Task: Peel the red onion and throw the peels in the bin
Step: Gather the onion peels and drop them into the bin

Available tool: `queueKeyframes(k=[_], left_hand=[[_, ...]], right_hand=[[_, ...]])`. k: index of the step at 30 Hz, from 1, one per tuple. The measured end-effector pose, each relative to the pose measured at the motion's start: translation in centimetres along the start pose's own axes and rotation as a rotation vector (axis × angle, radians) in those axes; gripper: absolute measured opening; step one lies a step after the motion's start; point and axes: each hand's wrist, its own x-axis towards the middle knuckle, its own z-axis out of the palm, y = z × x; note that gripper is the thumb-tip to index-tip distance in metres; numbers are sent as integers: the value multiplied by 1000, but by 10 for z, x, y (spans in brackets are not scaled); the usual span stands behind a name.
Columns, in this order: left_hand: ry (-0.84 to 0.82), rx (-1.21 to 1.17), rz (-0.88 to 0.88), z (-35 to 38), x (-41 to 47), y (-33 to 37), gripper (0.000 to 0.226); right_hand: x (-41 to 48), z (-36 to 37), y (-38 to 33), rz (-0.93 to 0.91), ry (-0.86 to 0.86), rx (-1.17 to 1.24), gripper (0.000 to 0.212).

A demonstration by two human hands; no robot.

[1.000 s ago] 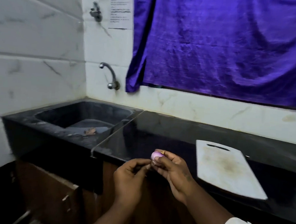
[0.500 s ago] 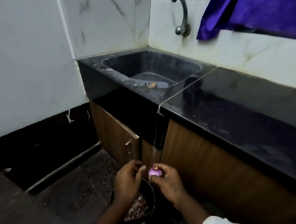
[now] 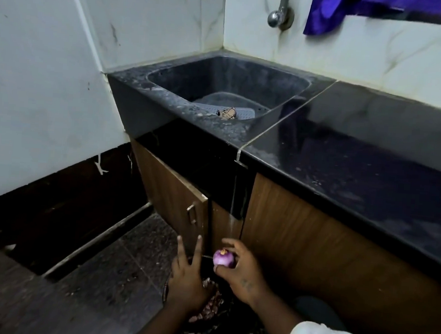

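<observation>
A small peeled red onion (image 3: 223, 259), pale purple with a yellowish tip, sits in my right hand (image 3: 240, 271), gripped by thumb and fingers. My left hand (image 3: 187, 276) is just left of it with fingers spread apart, holding nothing I can see. Both hands hover low over a dark bin (image 3: 229, 326) on the floor. Reddish onion peels (image 3: 211, 305) lie inside it, partly hidden by my hands and forearms.
A black counter (image 3: 358, 160) and a dark sink (image 3: 225, 89) with a grey basket and scraps stand above. Wooden cabinet doors (image 3: 175, 200) are close behind the hands. A tap (image 3: 279, 14) and white walls are behind; dark tiled floor (image 3: 96, 283) lies left.
The view dropped from the counter to the floor bin. My hands came down over the bin, and the left hand opened away from the onion.
</observation>
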Motion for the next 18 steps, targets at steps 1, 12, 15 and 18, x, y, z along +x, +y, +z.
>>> queueKeyframes(k=[1, 12, 15, 18], left_hand=[[3, -89, 18, -2, -1, 4, 110], [509, -518, 558, -115, -46, 155, 23], [432, -625, 726, -129, -60, 216, 23], [299, -813, 816, -131, -68, 287, 22]], right_hand=[[-3, -4, -2, -19, 9, 8, 57], [-89, -97, -94, -385, 286, 132, 40], [-128, -152, -123, -456, 347, 158, 40], [-166, -213, -139, -501, 488, 145, 38]])
